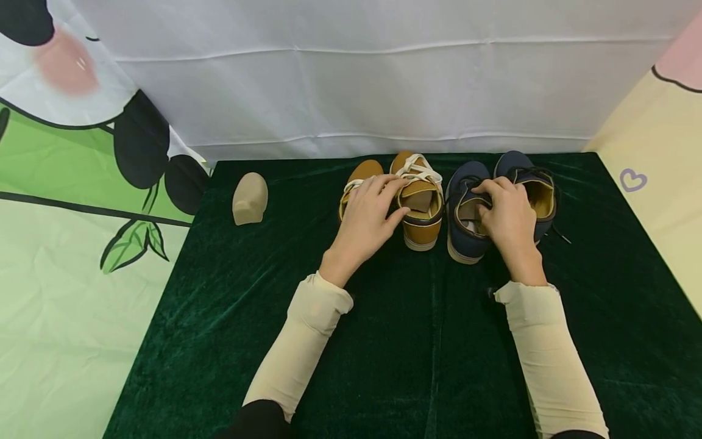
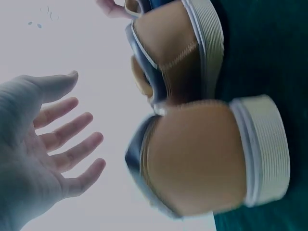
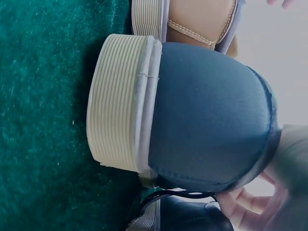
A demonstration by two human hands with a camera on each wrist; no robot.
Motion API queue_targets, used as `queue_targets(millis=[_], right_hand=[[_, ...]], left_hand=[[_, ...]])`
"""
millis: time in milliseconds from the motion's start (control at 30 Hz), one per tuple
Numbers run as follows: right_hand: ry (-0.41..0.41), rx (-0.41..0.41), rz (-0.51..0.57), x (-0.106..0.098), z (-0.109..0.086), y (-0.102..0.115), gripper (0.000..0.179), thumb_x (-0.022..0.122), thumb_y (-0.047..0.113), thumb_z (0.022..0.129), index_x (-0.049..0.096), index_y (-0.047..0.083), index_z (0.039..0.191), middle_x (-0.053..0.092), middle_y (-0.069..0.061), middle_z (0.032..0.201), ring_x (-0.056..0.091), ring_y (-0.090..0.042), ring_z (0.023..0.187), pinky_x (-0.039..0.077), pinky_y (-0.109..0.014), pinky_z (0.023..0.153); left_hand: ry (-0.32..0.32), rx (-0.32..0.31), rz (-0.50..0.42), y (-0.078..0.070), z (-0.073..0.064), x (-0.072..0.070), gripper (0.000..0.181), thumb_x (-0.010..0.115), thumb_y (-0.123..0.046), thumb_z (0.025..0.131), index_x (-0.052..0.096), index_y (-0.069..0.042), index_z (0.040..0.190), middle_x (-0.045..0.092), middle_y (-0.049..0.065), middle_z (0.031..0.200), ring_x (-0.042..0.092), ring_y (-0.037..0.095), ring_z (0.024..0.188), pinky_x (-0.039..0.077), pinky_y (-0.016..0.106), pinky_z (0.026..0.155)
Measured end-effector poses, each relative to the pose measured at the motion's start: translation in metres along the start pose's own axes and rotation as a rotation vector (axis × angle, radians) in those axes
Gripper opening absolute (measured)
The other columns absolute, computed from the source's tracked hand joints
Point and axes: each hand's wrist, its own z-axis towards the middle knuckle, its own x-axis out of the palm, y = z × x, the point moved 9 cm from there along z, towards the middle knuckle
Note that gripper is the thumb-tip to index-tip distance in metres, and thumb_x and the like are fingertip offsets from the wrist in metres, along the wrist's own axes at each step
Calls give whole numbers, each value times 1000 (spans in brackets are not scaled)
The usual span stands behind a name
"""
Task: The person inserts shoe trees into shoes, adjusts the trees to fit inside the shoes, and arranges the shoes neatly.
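Two tan shoes with white laces stand side by side, the left tan shoe [image 1: 368,167] partly hidden by my left hand [image 1: 368,216]. That hand hovers over the pair with loosely spread fingers, apart from the shoes in the left wrist view. Inside the right tan shoe [image 1: 421,230] sits a beige block. My right hand [image 1: 510,216] grips the near navy shoe [image 1: 466,244] at its opening, thumb inside and fingers toward the laces. A beige piece [image 1: 468,210] shows within that shoe. Beyond the hand stands the other navy shoe [image 1: 540,198], its yellowish lining visible.
A beige toe-shaped shoe form [image 1: 250,198] lies at the table's far left. Dark green velvet [image 1: 384,366] covers the table. White cloth [image 1: 351,97] hangs behind, with printed cloth on both sides.
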Motion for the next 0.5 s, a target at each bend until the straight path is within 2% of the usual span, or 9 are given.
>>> queue_targets(millis=[233, 500], right_hand=[[-15, 6, 8, 1, 2, -1, 29, 72, 1, 93, 73, 10, 120, 61, -18, 136, 50, -44, 118, 48, -74, 84], [-39, 12, 25, 1, 2, -2, 27, 72, -1, 92, 74, 9, 117, 62, -18, 132, 52, -44, 114, 48, -71, 82]], left_hand=[[-27, -65, 30, 26, -9, -19, 51, 68, -35, 102, 55, -19, 149, 54, 5, 153, 47, 27, 143, 42, 50, 114], [-111, -137, 30, 63, -21, -38, 46, 70, -30, 102, 59, -18, 145, 57, 6, 149, 51, 31, 138, 43, 52, 108]])
